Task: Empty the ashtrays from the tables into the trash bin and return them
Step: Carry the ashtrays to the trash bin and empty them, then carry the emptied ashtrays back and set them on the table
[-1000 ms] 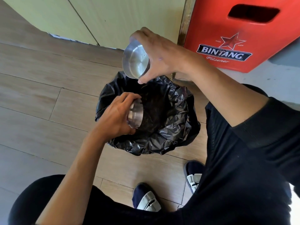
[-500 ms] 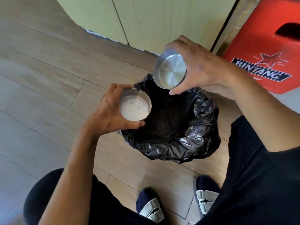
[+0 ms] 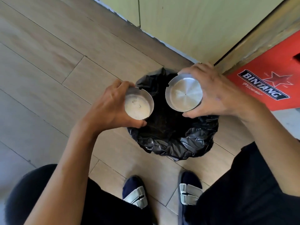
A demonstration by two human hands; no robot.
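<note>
Floor planks (image 3: 48,62) of pale wood fill the space to the left of the trash bin (image 3: 199,146), which I take as my landmark. I see the bin lined with a black bag, standing near the corner of the yellow wall (image 3: 186,21).

Over the left edge of the bin I hold my left hand (image 3: 112,104). Its fingers are curled around the side of the left ashtray (image 3: 138,105), a round metal one, with the thumb under the near rim. The open side of this ashtray faces up toward me, and its inside has a pale, dusty film with a few small dark specks.

Over the far part of the bin, just to the right of the first one, my right hand (image 3: 215,95) grips the right ashtray (image 3: 185,93) in the same way, fingers wrapped on its far and right side, thumb at the near edge. Its inside looks clean and shiny. The two ashtrays are near each other but do not touch.

To the right of the bin, against the wooden frame, stands a red crate (image 3: 267,88) with the word BINTANG. Nearer to me than the bin, I see my two feet in sandals (image 3: 190,192) on the floor.
</note>
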